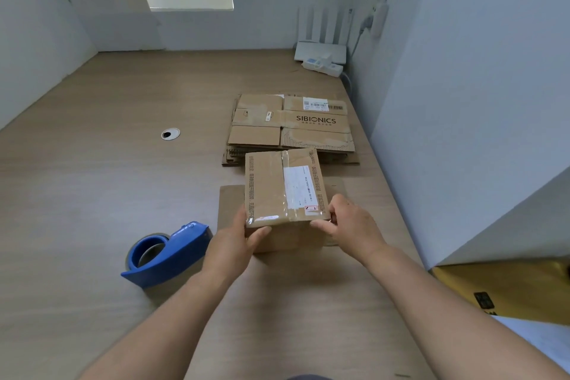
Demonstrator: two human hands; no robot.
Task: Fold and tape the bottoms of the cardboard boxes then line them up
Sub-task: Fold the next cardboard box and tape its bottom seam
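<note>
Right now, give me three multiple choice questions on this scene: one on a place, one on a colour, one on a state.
1. Where is the tape dispenser relative to the held box? A) left of it B) on top of it C) behind it
2. What colour is the tape dispenser? A) red B) blue C) green
3. The box's upward face is: A) open B) torn off C) taped shut
Answers: 1 A, it lies beside the left hand; 2 B, its body is blue; 3 C, clear tape crosses the closed flaps.
</note>
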